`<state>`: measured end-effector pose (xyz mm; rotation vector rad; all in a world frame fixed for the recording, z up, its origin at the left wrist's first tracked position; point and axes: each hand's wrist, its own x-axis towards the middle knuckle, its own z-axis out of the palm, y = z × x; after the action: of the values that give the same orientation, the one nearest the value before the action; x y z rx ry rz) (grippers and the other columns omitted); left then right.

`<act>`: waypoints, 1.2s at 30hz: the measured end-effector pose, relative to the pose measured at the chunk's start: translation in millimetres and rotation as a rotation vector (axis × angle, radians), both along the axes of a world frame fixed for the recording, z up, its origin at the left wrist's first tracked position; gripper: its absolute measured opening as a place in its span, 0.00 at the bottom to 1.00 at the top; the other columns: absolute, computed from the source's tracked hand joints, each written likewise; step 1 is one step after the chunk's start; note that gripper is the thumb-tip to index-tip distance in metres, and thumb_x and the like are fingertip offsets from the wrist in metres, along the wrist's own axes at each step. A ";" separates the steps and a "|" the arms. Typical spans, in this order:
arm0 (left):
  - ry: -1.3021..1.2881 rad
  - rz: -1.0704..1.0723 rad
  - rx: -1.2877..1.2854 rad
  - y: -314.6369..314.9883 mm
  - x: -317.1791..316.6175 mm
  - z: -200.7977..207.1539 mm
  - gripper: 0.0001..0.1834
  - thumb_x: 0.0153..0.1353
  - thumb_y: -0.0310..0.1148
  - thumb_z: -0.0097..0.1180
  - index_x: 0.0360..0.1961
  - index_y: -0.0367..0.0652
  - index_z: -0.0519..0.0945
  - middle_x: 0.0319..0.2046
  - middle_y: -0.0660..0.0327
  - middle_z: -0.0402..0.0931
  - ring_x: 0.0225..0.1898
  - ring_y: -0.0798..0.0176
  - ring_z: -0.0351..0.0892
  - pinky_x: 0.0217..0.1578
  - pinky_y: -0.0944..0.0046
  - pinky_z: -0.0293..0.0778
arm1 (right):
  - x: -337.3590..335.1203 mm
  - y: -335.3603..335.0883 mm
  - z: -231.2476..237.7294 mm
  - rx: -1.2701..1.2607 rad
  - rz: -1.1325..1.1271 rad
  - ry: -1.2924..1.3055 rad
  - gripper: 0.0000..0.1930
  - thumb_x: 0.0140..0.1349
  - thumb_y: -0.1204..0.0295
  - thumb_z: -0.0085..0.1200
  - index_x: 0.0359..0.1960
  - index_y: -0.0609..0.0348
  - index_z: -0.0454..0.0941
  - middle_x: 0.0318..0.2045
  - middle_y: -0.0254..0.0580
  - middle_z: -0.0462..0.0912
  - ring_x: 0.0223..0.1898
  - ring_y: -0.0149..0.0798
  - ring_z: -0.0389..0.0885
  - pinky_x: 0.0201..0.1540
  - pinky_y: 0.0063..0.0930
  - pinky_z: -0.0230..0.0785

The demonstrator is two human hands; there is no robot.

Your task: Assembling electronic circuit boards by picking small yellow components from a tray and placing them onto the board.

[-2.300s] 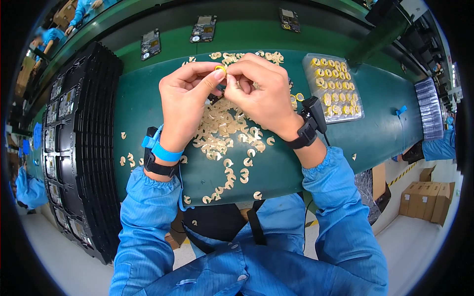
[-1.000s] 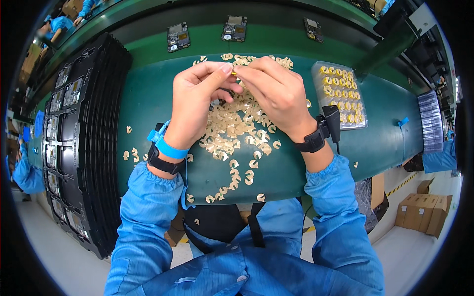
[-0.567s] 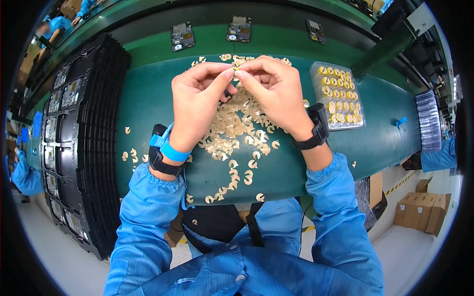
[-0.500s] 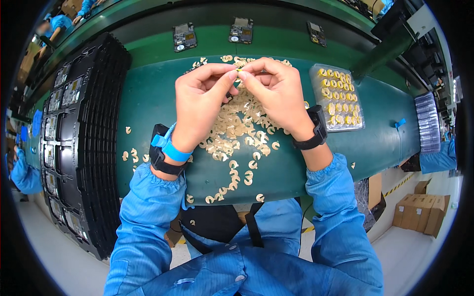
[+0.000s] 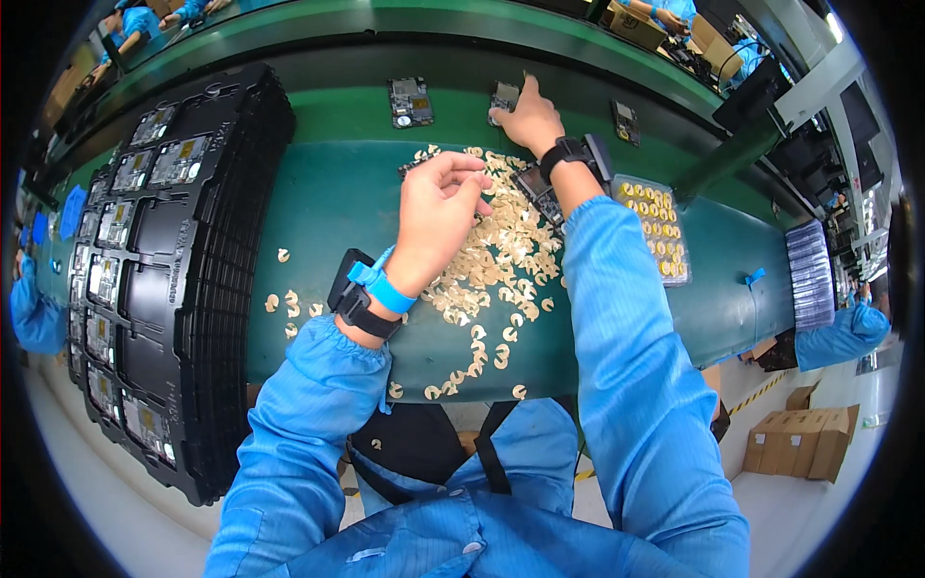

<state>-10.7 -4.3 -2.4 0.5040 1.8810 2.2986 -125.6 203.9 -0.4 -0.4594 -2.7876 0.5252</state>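
My right hand (image 5: 532, 120) reaches to the far green ledge, thumb and fingers closed around the right side of a small dark circuit board (image 5: 502, 100). Over the far part of a pile of cream C-shaped pieces (image 5: 496, 255) is my left hand (image 5: 441, 214), its fingers curled together. Whatever those fingers hold, if anything, is hidden. A dark board (image 5: 412, 166) partly shows just beyond them. Another dark board (image 5: 540, 193) lies beside my right wrist, at the pile's right edge.
Two more circuit boards (image 5: 411, 103) (image 5: 626, 123) lie on the ledge. A clear tray (image 5: 679, 277) of yellow round parts stands right of the pile. Stacked black trays (image 5: 236, 212) holding boards rise at left. Several loose cream pieces (image 5: 292, 308) dot the green mat (image 5: 328, 222).
My hands have parted from their pinch together over the pile. The right hand has moved far and right to the ledge board; the left stays over the pile. The view has shifted.
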 end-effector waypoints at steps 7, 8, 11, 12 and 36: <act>0.000 -0.015 0.039 1.8 0.7 -0.8 0.10 0.71 0.25 0.54 0.48 0.31 0.81 0.37 0.55 0.85 0.29 0.68 0.85 0.26 0.70 0.77 | -15.6 2.4 -0.6 -0.309 -0.037 0.190 0.54 0.43 0.73 0.80 0.72 0.61 0.58 0.56 0.60 0.82 0.60 0.58 0.80 0.63 0.46 0.74; -0.006 -0.023 0.037 1.6 1.0 -0.3 0.10 0.71 0.25 0.54 0.47 0.31 0.81 0.36 0.56 0.85 0.29 0.69 0.85 0.26 0.71 0.77 | -15.2 8.0 1.5 -0.466 -0.086 0.190 0.53 0.43 0.78 0.79 0.72 0.62 0.59 0.58 0.59 0.81 0.60 0.51 0.81 0.60 0.40 0.77; -0.011 0.006 0.009 -0.8 0.8 0.2 0.11 0.72 0.27 0.54 0.49 0.30 0.81 0.38 0.55 0.85 0.31 0.68 0.86 0.28 0.70 0.78 | -3.8 11.8 10.0 -0.878 0.041 0.279 0.53 0.49 0.85 0.73 0.75 0.61 0.54 0.48 0.54 0.83 0.43 0.43 0.86 0.42 0.33 0.81; -0.014 0.020 0.010 -1.9 0.3 1.2 0.11 0.72 0.27 0.54 0.49 0.30 0.81 0.38 0.55 0.85 0.31 0.68 0.86 0.28 0.70 0.78 | 8.8 2.5 14.8 -1.001 0.099 0.347 0.52 0.50 0.86 0.72 0.76 0.61 0.53 0.46 0.52 0.82 0.41 0.40 0.85 0.40 0.32 0.81; -0.080 -0.118 0.294 0.1 3.4 3.7 0.14 0.77 0.28 0.49 0.53 0.26 0.80 0.46 0.52 0.84 0.44 0.62 0.87 0.47 0.64 0.87 | 156.8 -49.6 36.4 -0.811 0.517 0.419 0.05 0.65 0.77 0.63 0.35 0.69 0.84 0.27 0.33 0.81 0.25 0.19 0.72 0.28 0.18 0.64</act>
<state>-7.3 -4.3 1.3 0.5310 1.4436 2.4865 31.2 154.3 36.1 0.2362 -2.1625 1.6571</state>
